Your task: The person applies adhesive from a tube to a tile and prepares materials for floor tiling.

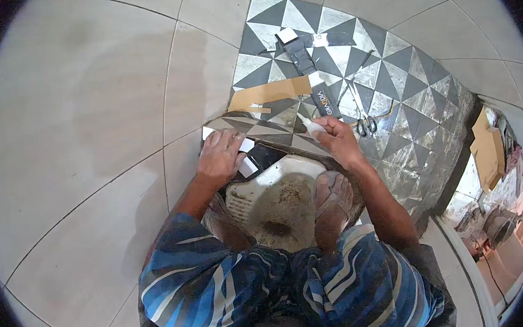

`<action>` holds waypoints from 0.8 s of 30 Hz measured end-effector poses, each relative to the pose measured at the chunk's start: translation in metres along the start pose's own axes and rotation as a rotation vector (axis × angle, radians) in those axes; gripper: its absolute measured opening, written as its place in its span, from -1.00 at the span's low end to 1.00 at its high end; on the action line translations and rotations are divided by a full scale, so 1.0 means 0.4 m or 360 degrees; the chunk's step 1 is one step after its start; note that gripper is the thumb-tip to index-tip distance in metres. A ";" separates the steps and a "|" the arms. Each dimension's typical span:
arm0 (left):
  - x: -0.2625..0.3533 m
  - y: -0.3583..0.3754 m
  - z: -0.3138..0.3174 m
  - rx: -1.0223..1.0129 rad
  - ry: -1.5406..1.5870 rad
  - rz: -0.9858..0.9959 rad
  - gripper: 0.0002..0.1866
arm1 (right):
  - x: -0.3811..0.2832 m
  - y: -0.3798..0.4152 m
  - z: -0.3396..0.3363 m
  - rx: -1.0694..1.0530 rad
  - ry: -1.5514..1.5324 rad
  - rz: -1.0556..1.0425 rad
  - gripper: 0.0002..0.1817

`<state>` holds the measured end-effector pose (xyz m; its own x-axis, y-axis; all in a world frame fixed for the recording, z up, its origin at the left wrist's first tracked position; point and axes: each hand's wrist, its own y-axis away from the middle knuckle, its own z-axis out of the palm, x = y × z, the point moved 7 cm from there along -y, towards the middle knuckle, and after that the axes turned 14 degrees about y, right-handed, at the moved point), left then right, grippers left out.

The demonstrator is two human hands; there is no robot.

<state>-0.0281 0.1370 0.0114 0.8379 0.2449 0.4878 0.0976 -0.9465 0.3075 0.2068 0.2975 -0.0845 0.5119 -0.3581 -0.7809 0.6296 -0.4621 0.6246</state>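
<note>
My left hand point(219, 157) presses flat on small white pieces point(248, 164) lying on a black flat object point(265, 157) at the front rim of a stained white basin point(280, 202). My right hand point(339, 140) is closed around a small white tube point(311, 126), nozzle pointing up-left toward the black object. Both bare feet rest on the basin, the right foot point(332, 198) clearly visible, the left one mostly hidden by my knee.
A brown cardboard strip point(271, 93), a black labelled box point(326, 102), scissors point(366, 124) and a dark item with white pieces point(297, 53) lie on the triangle-patterned tiles point(389, 67). Plain beige tiles spread left. More cardboard point(487, 149) sits beyond the right edge.
</note>
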 end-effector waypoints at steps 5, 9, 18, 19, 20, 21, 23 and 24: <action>-0.005 0.000 0.014 0.0044 0.0032 -0.0022 -0.37 | 0.005 0.013 -0.019 0.0056 -0.0026 -0.0024 -0.69; 0.017 0.006 0.002 0.0195 0.0100 0.0078 -0.25 | 0.004 0.029 -0.035 0.0045 -0.0164 0.0050 -0.67; 0.001 0.008 0.049 0.0227 0.0081 0.0060 -0.17 | 0.021 0.041 -0.048 0.0028 0.0043 -0.0034 -0.67; 0.000 0.008 0.049 0.0235 0.0081 0.0055 -0.17 | 0.025 0.041 -0.049 0.0027 0.0013 0.0011 -0.68; 0.005 0.009 0.049 0.0246 0.0108 0.0099 -0.18 | 0.024 0.042 -0.049 0.0022 0.0019 0.0006 -0.68; 0.009 0.010 0.050 0.0255 0.0136 0.0143 -0.19 | 0.023 0.043 -0.053 0.0051 0.0025 -0.0019 -0.69; 0.011 0.014 0.056 0.0268 0.0165 0.0175 -0.22 | 0.023 0.048 -0.052 0.0074 0.0040 -0.0048 -0.70; 0.016 0.014 0.055 0.0273 0.0194 0.0213 -0.25 | 0.019 0.051 -0.049 0.0071 0.0030 -0.0058 -0.71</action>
<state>-0.0106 0.1285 -0.0017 0.7794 0.1287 0.6132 0.0887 -0.9915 0.0954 0.2352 0.3013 -0.0776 0.5003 -0.3249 -0.8026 0.6216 -0.5105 0.5941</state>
